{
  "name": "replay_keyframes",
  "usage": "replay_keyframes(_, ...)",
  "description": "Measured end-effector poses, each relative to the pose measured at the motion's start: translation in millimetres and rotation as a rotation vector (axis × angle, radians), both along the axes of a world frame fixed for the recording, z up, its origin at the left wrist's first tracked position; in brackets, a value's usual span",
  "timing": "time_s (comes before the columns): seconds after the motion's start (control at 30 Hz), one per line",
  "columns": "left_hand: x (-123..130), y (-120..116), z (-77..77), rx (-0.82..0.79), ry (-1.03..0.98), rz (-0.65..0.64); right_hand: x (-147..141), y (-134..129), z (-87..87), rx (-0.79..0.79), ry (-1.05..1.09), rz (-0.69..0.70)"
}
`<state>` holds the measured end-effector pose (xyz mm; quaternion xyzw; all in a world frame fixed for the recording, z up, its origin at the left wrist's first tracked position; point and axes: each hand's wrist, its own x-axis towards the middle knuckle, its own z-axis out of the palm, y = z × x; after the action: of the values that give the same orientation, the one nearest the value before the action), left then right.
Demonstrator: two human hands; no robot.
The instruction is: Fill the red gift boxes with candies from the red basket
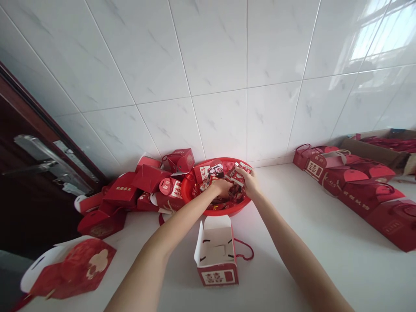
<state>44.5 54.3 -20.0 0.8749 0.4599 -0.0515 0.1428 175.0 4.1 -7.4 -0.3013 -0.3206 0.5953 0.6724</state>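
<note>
Both hands reach into a red plastic basket (214,212) filled with small red packets. My left hand (221,188) is down among the packets, its fingers closed and partly hidden by them. A red and white patterned packet (239,173) is gripped in my right hand (248,178) at the basket's right side. In front of the basket, between my forearms, stands an open gift box (217,253) with a white inside, a red front and a red cord handle on its right. Nothing lies inside this box.
Several red boxes (121,190) are heaped left of the basket. Another red box (73,268) lies at the near left. Rows of closed red boxes (360,190) stand at the right, with a cardboard carton (373,149) behind. A tiled wall rises behind the white table (292,208).
</note>
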Motion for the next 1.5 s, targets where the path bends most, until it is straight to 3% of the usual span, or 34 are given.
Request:
replay_keyframes(0.23, -11, 4, 9.2, -0.015, -0.155, 0.047, 1, 0, -0.9, 0.003, 0.025, 0.003)
replay_keyframes(0.47, -45, 5, 21.9, -0.053, -0.497, 0.089, 1, -3, 1.6, -0.019, 0.032, -0.003)
replay_keyframes(0.63, -70, -4, 20.1, -0.09, -0.736, 0.136, 0, -2, 2.6, -0.036, 0.071, -0.025)
replay_keyframes(0.83, -76, -11, 18.8, -0.108, -0.926, 0.176, 0, -1, 1.9, -0.055, 0.064, -0.014)
replay_keyframes(1.5, -70, -17, 19.2, -0.211, -1.038, 0.113, 1, -1, -2.6, -0.005, -0.037, 0.084)
